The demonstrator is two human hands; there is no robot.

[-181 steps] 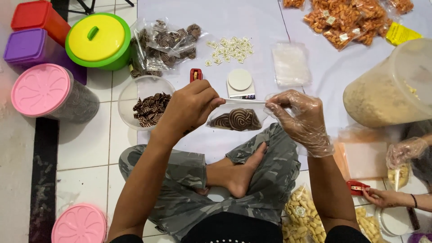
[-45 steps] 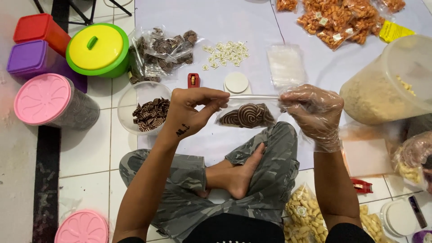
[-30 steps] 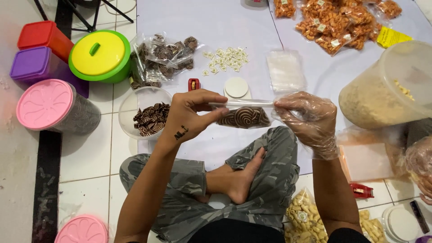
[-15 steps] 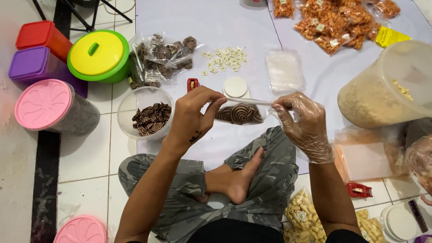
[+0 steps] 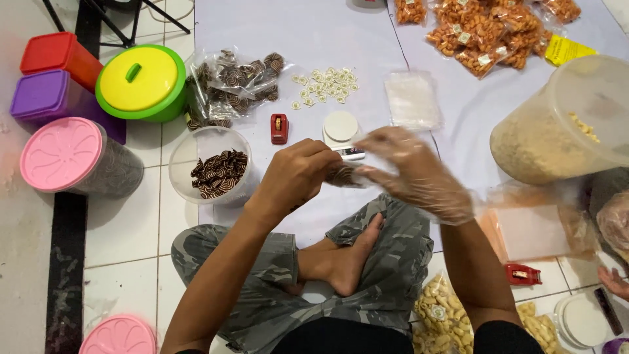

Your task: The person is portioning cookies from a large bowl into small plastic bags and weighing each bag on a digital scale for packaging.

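I see the left hand closed, its fingers curled around the left end of a small clear bag of brown-and-cream swirl cookies, which is held in the air above the white sheet and in front of my crossed legs. The right hand, covered by a thin transparent glove, is blurred; its fingers lie against the right side of the same bag, but I cannot tell whether they are closed on it or only touching it. Most of the bag is hidden between the two hands; only a strip of swirl pattern shows. Just beyond the hands, on the sheet, stands a small white scale, and beside it to the left lies a red stapler. Left of the left hand, a clear round bowl holds loose swirl cookies. Farther back lies a heap of filled cookie bags, a scatter of small round labels, and a stack of empty clear bags. A green pot with a yellow lid and a jar with a pink lid stand on the tiled floor at the left. At the right, a large clear tub holds pale snacks. Another person's hand shows at the lower right edge.
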